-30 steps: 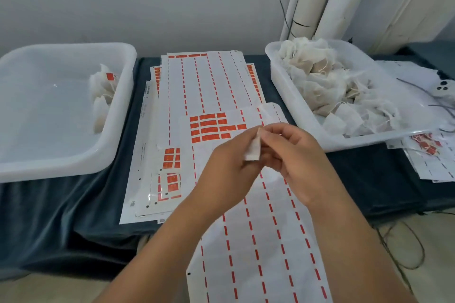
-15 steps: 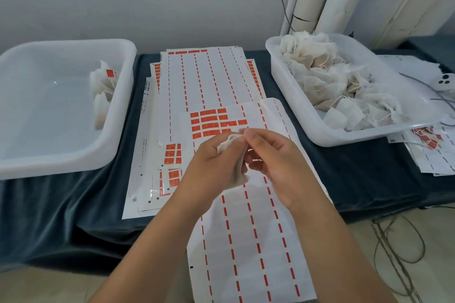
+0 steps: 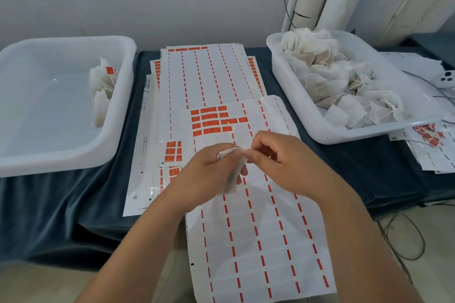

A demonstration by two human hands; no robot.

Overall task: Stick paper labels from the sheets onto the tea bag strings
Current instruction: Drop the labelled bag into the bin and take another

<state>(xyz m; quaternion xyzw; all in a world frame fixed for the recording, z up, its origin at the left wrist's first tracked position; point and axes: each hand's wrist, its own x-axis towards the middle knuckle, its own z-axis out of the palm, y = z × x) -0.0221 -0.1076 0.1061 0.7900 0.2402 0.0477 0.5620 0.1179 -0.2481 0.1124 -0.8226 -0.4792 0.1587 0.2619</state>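
My left hand (image 3: 209, 174) grips a white tea bag (image 3: 234, 179) above the front label sheet (image 3: 258, 241). Beside it, my right hand (image 3: 278, 160) pinches at the bag's top edge with thumb and forefinger; the string is too fine to make out. A block of orange labels (image 3: 211, 120) remains on that sheet just beyond my hands. More sheets (image 3: 204, 74) with mostly peeled rows lie stacked behind it.
A white tub (image 3: 290, 96) at the right holds a heap of unlabelled tea bags (image 3: 339, 81). The left white tub (image 3: 118, 106) holds a few labelled bags (image 3: 103, 88). Loose sheets (image 3: 430, 150), cables and a small white device (image 3: 446, 79) lie far right. A dark cloth (image 3: 61, 204) covers the table.
Both hands have dropped lower and a little left over the front sheet, still holding the tea bag between them. More of the bag now hangs below my left hand.
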